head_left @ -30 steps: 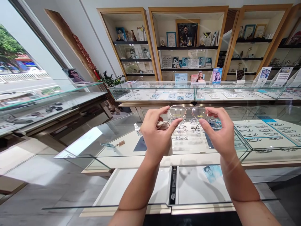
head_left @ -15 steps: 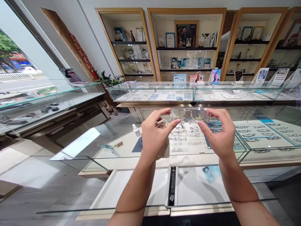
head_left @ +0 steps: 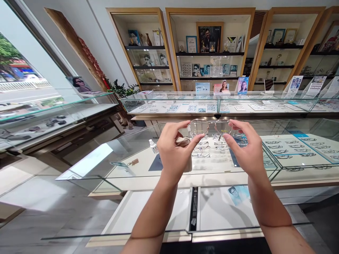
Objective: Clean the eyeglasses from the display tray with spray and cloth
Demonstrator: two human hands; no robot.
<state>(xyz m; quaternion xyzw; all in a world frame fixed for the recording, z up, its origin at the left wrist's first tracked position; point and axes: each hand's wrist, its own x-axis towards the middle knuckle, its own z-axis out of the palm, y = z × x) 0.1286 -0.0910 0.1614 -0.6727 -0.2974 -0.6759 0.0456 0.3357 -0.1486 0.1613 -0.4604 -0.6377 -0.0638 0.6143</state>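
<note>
A pair of thin-rimmed eyeglasses (head_left: 212, 123) is held up in the air above the glass counter, its clear lenses side by side. Gold lettering shows on the right lens. My left hand (head_left: 174, 150) pinches the left end of the frame between thumb and fingers. A light beige cloth (head_left: 188, 165) is tucked in the same palm and hangs below it. My right hand (head_left: 245, 150) grips the frame's right end between thumb and index finger. Beneath the hands, several more spectacles (head_left: 201, 154) lie in rows inside the display case.
The glass display case (head_left: 127, 141) spans the middle, with a small white spray bottle (head_left: 153, 146) left of my hands. Two white drawers (head_left: 222, 211) stand pulled out below. Another glass counter (head_left: 172, 102) and wooden shelves (head_left: 210, 10) lie beyond.
The eyeglasses have shifted slightly left and turned a little between my hands. My left hand has moved slightly left, and the cloth in it hangs a bit higher.
</note>
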